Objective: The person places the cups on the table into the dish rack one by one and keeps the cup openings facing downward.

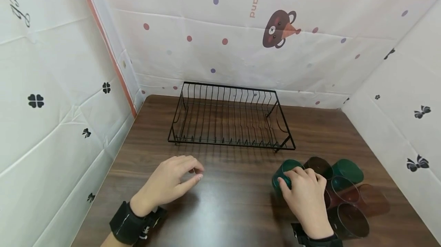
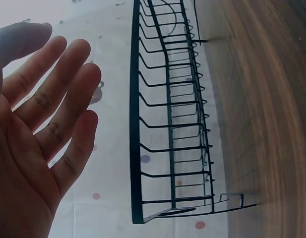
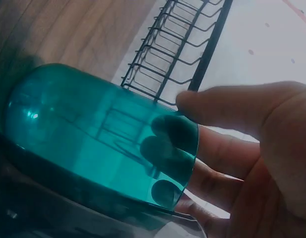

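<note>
Dark wood table (image 1: pixel 224 201), walled by white printed sheeting reading "own and life". Black wire dish rack (image 1: pixel 229 118) at the back. My right hand (image 1: pixel 304 195) grips a teal cup (image 1: pixel 284 172) lying at front right, touching clustered brown and green cups (image 1: pixel 344 197). My left hand (image 1: pixel 170 184): fingers loose, holding nothing

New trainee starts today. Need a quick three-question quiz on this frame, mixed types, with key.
1. True or false: the right hand grips a teal cup.
2. What does the left hand hold?
A. a cup
B. nothing
C. the rack
3. Fill in: the black wire dish rack holds ___ cups.

Key: 1 true; 2 B; 3 no.
</note>
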Demonstrator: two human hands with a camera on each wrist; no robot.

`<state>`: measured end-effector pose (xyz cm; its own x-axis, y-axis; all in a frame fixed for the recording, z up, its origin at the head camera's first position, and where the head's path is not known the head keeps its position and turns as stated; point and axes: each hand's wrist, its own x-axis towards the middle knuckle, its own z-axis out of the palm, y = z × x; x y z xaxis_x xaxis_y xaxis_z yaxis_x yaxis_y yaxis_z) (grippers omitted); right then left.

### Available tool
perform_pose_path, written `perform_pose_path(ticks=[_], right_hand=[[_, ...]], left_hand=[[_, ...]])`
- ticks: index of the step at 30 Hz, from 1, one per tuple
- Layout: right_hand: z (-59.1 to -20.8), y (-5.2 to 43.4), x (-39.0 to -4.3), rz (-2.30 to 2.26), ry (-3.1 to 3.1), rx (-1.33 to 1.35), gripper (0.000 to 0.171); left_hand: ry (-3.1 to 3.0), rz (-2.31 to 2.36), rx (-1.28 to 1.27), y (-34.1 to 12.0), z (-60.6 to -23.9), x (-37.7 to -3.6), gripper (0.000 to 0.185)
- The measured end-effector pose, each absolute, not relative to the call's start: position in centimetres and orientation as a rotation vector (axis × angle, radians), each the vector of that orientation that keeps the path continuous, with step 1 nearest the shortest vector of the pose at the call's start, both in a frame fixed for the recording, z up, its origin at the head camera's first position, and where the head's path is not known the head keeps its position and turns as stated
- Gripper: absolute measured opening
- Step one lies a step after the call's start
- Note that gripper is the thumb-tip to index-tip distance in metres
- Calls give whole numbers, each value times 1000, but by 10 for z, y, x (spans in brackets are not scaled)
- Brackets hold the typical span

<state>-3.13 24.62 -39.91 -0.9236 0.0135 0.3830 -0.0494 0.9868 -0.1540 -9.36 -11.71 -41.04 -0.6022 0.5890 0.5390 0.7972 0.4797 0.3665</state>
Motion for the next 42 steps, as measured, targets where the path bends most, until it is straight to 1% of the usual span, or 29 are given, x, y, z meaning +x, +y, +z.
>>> perform_pose_path(ticks=[3, 6, 20, 25, 29, 35, 42], right_hand=[[-402, 247, -32, 245, -2719, 21, 8], [-404, 247, -33, 259, -2703, 14, 5], [-406, 236, -36, 224, -2704, 46, 6], [-408, 227, -36, 244, -2698, 86, 6], [-410, 217, -37, 219, -2704, 150, 6], [-409, 199, -39, 248, -2730, 259, 6], [-409, 166, -42, 273, -2755, 382, 7]], left_hand=[[-2397, -889, -1161, -117, -413, -92, 6], [-2395, -921, -1169, -116, -415, -92, 6], [-2364, -977, -1260, -101, -430, -88, 5], [-2410, -985, -1251, -94, -434, -87, 7], [-2452, -980, -1223, -91, -438, -85, 4], [-2565, -985, -1157, -85, -445, -83, 14], [-2667, -980, -1028, -83, -446, -83, 27]])
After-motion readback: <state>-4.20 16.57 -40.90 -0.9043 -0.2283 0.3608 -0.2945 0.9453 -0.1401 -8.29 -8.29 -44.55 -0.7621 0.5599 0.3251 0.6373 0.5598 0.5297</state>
